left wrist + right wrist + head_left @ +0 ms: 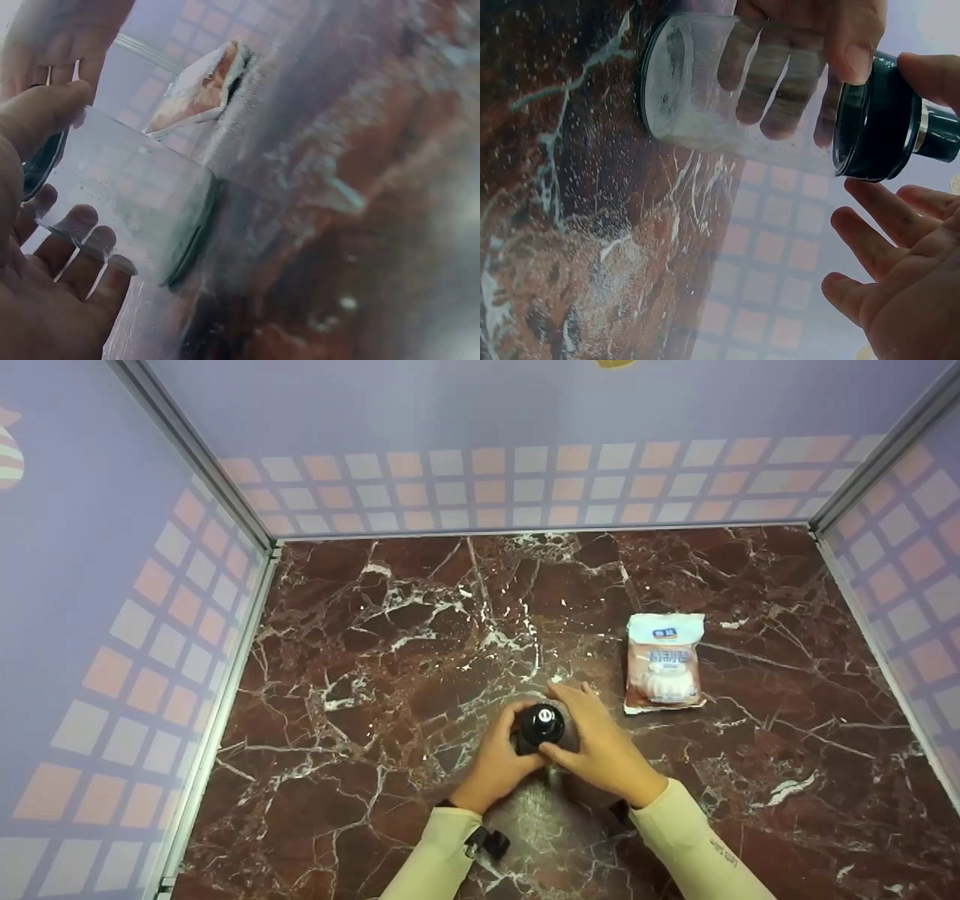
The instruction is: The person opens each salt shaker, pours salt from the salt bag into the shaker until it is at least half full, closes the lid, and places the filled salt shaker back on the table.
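Observation:
A clear glass jar [127, 187] stands upright on the dark red marbled table, whitish residue at its bottom. Its black lid [885, 120], topped by a narrower knob, sits on the mouth. My left hand [495, 761] grips the jar, fingers wrapped round one side and the thumb close to the lid. On the other side, my right hand [604, 750] holds the lid between thumb and forefinger, its remaining fingers spread away from the glass. From above, the hands and the lid [543, 724] hide most of the glass.
A white and reddish-brown salt packet [665, 664] lies to the right, beyond my right hand. White specks [465, 664] dot the marbled table [322, 802] past the jar. Lavender panels with a checkered band [510, 484] enclose the table's back and sides.

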Demonstrator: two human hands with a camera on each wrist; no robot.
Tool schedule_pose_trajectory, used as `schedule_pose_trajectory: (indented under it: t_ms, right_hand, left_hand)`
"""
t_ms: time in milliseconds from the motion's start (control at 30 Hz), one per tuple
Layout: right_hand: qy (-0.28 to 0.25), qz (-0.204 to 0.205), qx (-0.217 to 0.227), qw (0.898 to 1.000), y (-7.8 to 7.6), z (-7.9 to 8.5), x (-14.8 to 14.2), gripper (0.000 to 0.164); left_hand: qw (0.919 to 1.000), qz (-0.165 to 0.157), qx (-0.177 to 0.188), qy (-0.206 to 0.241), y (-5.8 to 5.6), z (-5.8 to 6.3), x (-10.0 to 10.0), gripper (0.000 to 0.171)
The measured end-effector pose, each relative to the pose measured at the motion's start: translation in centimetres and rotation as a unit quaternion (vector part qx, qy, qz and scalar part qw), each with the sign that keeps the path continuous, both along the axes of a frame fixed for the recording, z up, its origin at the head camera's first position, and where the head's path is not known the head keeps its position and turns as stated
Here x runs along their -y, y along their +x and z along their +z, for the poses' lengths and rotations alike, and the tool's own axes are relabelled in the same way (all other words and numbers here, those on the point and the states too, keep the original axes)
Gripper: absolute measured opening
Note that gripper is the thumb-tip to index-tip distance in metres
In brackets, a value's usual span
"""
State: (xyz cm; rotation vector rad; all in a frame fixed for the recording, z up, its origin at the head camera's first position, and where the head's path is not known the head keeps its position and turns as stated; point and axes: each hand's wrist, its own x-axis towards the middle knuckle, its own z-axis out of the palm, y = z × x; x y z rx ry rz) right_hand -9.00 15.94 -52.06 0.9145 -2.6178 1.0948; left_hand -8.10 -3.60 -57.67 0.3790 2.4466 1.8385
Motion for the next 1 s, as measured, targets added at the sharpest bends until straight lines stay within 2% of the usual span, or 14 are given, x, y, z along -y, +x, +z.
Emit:
schedule_pose_trajectory:
  t_ms: [200,367,633,800,1000]
  right_hand:
    - [-0.007,0.008,0.020,1.000,-0.3,0.0,-0.1,0.087]
    - [-0.012,0.006,0.030,0.999,0.0,-0.3,-0.1,0.086]
    - [-0.025,-0.038,0.043,0.998,0.8,-0.3,0.5,0.083]
    - [-0.031,-0.065,0.036,0.997,1.3,-0.4,1.1,0.080]
    - [-0.051,-0.075,0.027,0.996,1.6,-0.8,1.5,0.074]
  left_hand:
    - [0.9998,-0.006,0.018,-0.005,-0.2,0.1,0.2,0.074]
    - [0.9997,0.002,0.010,-0.020,-0.3,-0.1,0.1,0.073]
    - [0.9967,0.021,0.000,-0.078,-0.4,0.4,0.0,0.074]
    - [0.9960,0.020,0.008,-0.087,-0.5,0.8,-0.1,0.072]
    - [0.9961,0.025,0.019,-0.082,-0.5,0.9,-0.2,0.073]
